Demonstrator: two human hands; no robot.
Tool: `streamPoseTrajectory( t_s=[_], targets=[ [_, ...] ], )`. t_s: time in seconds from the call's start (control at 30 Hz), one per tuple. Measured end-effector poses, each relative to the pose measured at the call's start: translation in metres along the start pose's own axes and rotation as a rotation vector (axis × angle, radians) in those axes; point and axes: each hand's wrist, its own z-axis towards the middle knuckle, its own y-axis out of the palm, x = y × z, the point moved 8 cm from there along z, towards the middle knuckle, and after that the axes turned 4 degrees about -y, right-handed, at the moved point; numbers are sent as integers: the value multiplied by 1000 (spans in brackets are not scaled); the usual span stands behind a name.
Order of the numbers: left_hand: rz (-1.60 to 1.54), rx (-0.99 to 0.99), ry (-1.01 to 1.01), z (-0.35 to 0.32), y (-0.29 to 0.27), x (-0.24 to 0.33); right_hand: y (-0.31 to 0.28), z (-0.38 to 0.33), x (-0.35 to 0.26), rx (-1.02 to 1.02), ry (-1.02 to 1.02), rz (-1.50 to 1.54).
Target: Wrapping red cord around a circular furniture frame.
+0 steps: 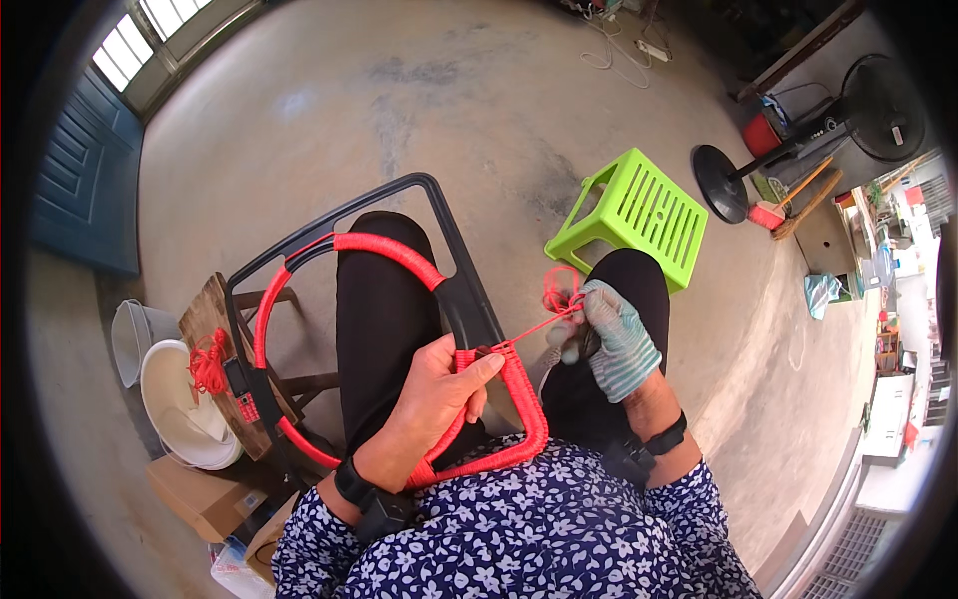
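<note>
Across my lap lies a black frame (467, 311) with rounded corners, much of it wrapped closely in red cord (387, 247). My bare left hand (429, 394) grips the frame's wrapped part, its thumb pressed on the windings beside the black crosspiece. From there a red strand (539, 327) runs taut to the right. My right hand (617, 337), in a striped grey-green glove, pinches that strand above my right knee. Loose loops of the same cord (561, 288) stick up by its fingertips. The fingers under the glove's near side are partly hidden.
A green plastic stool (654, 220) stands just beyond my right knee. To my left a wooden stool (205, 304) bears a red cord bundle (208, 361). Beside it are a white bucket (165, 384) and a cardboard box (205, 496). A black fan (720, 183) stands far right.
</note>
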Motion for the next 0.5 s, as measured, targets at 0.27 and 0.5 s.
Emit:
streamPoseTrajectory(
  t_s=[0.27,0.5],
  targets=[
    [39,-37,47,1,3,-4,61,-31,-12,-193,92,-54],
    [-120,-27,-53,3,4,-12,41,-2,1,-104,174,-406]
  ],
)
